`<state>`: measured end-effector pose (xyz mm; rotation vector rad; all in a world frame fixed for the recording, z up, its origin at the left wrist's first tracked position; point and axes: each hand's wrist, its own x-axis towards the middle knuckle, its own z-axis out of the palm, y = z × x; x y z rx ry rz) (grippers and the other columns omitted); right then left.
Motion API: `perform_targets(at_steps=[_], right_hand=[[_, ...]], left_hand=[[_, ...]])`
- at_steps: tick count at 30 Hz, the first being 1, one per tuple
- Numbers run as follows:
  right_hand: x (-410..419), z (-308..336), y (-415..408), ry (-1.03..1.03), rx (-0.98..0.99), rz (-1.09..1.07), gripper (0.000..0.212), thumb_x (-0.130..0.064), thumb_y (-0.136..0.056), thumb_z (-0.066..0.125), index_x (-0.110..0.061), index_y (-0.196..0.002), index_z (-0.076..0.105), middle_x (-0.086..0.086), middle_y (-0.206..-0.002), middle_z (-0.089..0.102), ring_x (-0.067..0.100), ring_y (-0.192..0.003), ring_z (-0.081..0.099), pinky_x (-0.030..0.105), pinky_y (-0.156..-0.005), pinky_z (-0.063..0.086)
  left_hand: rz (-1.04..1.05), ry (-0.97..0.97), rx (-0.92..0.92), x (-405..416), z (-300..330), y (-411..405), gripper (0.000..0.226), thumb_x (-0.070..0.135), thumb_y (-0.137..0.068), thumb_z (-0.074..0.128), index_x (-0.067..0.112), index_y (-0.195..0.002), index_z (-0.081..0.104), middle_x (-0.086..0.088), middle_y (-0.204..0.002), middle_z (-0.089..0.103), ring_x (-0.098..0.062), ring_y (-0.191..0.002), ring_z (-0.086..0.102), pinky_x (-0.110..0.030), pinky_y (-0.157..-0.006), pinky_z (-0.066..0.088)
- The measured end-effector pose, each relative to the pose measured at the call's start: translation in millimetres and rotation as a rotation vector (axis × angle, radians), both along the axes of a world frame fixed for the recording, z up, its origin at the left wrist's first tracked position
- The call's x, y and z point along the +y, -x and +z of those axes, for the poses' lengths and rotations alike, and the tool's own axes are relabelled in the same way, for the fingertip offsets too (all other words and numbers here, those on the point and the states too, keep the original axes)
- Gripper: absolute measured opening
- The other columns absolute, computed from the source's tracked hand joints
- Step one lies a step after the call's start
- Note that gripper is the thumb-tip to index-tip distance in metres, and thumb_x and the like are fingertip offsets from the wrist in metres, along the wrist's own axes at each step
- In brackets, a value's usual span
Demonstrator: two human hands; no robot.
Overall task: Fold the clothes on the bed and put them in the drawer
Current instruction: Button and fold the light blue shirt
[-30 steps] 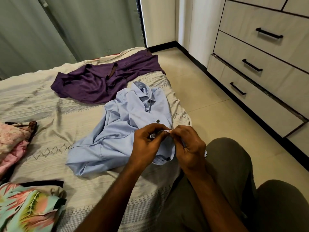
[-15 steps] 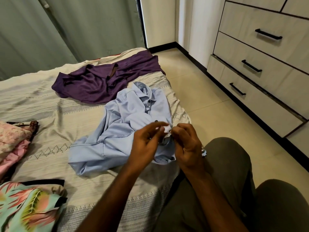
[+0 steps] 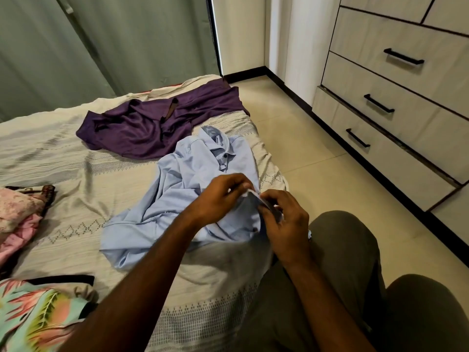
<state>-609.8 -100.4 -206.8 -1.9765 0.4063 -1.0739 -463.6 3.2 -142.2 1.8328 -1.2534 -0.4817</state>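
A light blue button-up shirt [image 3: 177,194] lies crumpled near the bed's right edge, collar pointing away from me. My left hand [image 3: 220,199] and my right hand [image 3: 284,224] both pinch the shirt's front placket at its near right side, fingertips almost touching. A purple garment [image 3: 142,128] is spread out farther back on the bed [image 3: 63,158]. The drawer unit [image 3: 396,107] stands to the right across the floor, all its drawers closed.
Pink clothes [image 3: 17,214] lie at the bed's left edge and a floral tropical-print garment [image 3: 38,318] at the near left. My knees in dark trousers [image 3: 355,288] are at the lower right. Tiled floor [image 3: 304,148] separates bed and drawers.
Both hands stayed on the shirt's front edge and shifted slightly up it; the fingers worked the fabric and the placket is now lifted a little between them.
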Motion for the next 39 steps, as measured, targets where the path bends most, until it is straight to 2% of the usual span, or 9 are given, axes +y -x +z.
perform_targets(at_steps=[4, 10, 14, 18, 21, 29, 32, 34, 39], right_hand=[[-14.0, -1.4, -5.4, -0.099, 0.070, -0.169, 0.020, -0.001, -0.090, 0.069, -0.013, -0.106, 0.073, -0.008, -0.099, 0.070, 0.002, -0.091, 0.063, 0.010, -0.080, 0.051], [-29.1, 12.7, -31.9, -0.183, 0.059, -0.266, 0.013, -0.022, -0.094, 0.070, -0.011, -0.095, 0.076, -0.012, -0.079, 0.065, -0.007, -0.070, 0.060, 0.001, -0.064, 0.043], [-37.4, -18.0, -24.8, -0.359, 0.367, -0.262, 0.012, -0.023, -0.090, 0.074, -0.012, -0.095, 0.077, -0.004, -0.081, 0.070, 0.013, -0.077, 0.067, 0.012, -0.060, 0.040], [-41.8, -20.7, -20.6, -0.415, 0.435, -0.228, 0.010, -0.020, -0.091, 0.072, -0.014, -0.096, 0.077, -0.003, -0.083, 0.071, 0.009, -0.073, 0.061, 0.007, -0.058, 0.037], [-40.5, -19.9, -19.3, -0.408, 0.462, -0.202, 0.010, -0.017, -0.093, 0.067, -0.013, -0.093, 0.076, -0.004, -0.083, 0.067, 0.011, -0.077, 0.059, 0.019, -0.063, 0.040], [-36.5, -14.0, -18.3, -0.437, 0.493, -0.107, 0.013, -0.015, -0.094, 0.063, -0.019, -0.084, 0.071, -0.005, -0.081, 0.066, 0.010, -0.076, 0.060, 0.021, -0.066, 0.042], [-36.3, -13.2, -17.6, -0.423, 0.481, -0.113, 0.010, -0.015, -0.094, 0.064, -0.017, -0.087, 0.071, -0.003, -0.083, 0.067, 0.008, -0.076, 0.060, 0.014, -0.063, 0.040], [-38.0, -14.0, -17.8, -0.442, 0.487, -0.143, 0.009, -0.015, -0.093, 0.065, -0.013, -0.096, 0.074, 0.001, -0.091, 0.071, 0.016, -0.084, 0.063, 0.022, -0.069, 0.043], [-32.7, -13.8, -16.3, -0.420, 0.542, -0.104, 0.019, -0.031, -0.087, 0.073, -0.016, -0.099, 0.077, -0.001, -0.090, 0.073, 0.019, -0.086, 0.067, 0.031, -0.075, 0.053]], left_hand=[[0.190, 0.090, -0.049, -12.4, 16.2, -28.8, 0.024, 0.011, -0.106, 0.047, -0.002, -0.097, 0.065, 0.022, -0.060, 0.058, 0.004, -0.053, 0.051, -0.011, -0.055, 0.037], [0.482, 0.189, -0.424, -48.8, 21.1, -77.7, 0.018, 0.033, -0.094, 0.061, 0.025, -0.109, 0.068, 0.012, -0.101, 0.067, -0.017, -0.094, 0.057, -0.050, -0.086, 0.047], [0.473, 0.321, -0.456, -25.0, -21.6, -34.3, 0.005, 0.030, -0.090, 0.068, 0.031, -0.094, 0.065, 0.018, -0.091, 0.062, -0.021, -0.090, 0.060, -0.052, -0.078, 0.047], [0.382, 0.010, -0.651, 9.2, -67.6, -13.4, 0.042, 0.061, -0.082, 0.069, 0.034, -0.114, 0.067, 0.010, -0.116, 0.064, -0.018, -0.115, 0.056, -0.040, -0.082, 0.032], [0.377, -0.207, -0.684, 19.5, -77.5, -23.3, 0.064, 0.053, -0.076, 0.078, 0.038, -0.135, 0.057, 0.004, -0.136, 0.055, -0.022, -0.128, 0.043, -0.040, -0.084, 0.027], [0.224, -0.120, -0.917, 23.4, -51.1, -54.9, 0.007, 0.021, -0.074, 0.067, 0.021, -0.079, 0.062, 0.001, -0.110, 0.065, -0.022, -0.112, 0.053, -0.044, -0.084, 0.023], [0.256, -0.019, -1.021, 27.6, -34.5, -39.8, 0.004, 0.018, -0.081, 0.051, 0.018, -0.078, 0.049, -0.004, -0.077, 0.062, -0.030, -0.075, 0.060, -0.041, -0.083, 0.031], [0.215, -0.020, -1.085, 31.4, -39.6, -21.6, 0.020, 0.015, -0.081, 0.063, 0.021, -0.084, 0.044, -0.004, -0.068, 0.058, -0.030, -0.060, 0.055, -0.039, -0.074, 0.036], [-0.090, -0.148, -1.091, 55.8, -85.0, 26.6, 0.033, 0.027, -0.087, 0.073, 0.021, -0.116, 0.057, -0.005, -0.115, 0.069, -0.025, -0.094, 0.066, -0.039, -0.075, 0.046]])
